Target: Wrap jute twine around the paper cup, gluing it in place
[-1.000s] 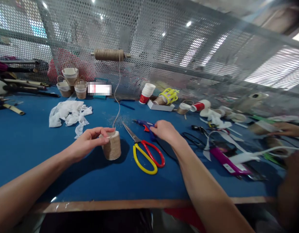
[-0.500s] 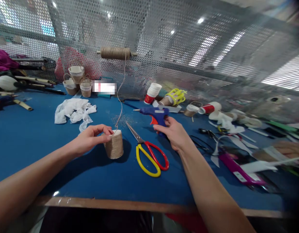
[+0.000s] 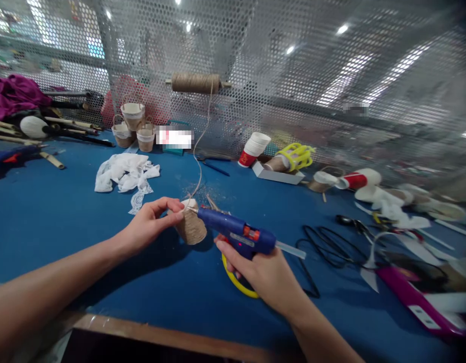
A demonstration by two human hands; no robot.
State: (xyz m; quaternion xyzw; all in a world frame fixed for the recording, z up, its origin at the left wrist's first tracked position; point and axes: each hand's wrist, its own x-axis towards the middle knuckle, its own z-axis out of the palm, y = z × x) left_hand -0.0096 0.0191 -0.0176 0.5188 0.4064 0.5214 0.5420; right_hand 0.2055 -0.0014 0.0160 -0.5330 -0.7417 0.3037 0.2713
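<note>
My left hand [image 3: 155, 219] pinches the rim of a small paper cup [image 3: 192, 227] wrapped in brown twine, tilted a little above the blue table. A strand of twine [image 3: 200, 161] runs from the cup's rim up to a spool [image 3: 195, 83] on the mesh wall. My right hand [image 3: 261, 275] is wrapped round the handle of a blue hot glue gun [image 3: 233, 229], a clear glue stick jutting from its back. The gun's nozzle is at the cup's rim, close to my left fingertips. Beneath the gun lie scissors [image 3: 238, 285], mostly hidden, one yellow handle loop showing.
White lace fabric [image 3: 123, 171] lies left of centre. Small twine baskets [image 3: 132, 117] are stacked behind it. Paper cups [image 3: 254, 149] and a white tray [image 3: 278, 175] stand by the mesh. At right are a black cable [image 3: 327, 247] and a magenta power strip [image 3: 406, 297].
My right hand has brought the glue gun left and down to the cup's rim, over the scissors. The cup has tilted in my left hand. The view has shifted slightly.
</note>
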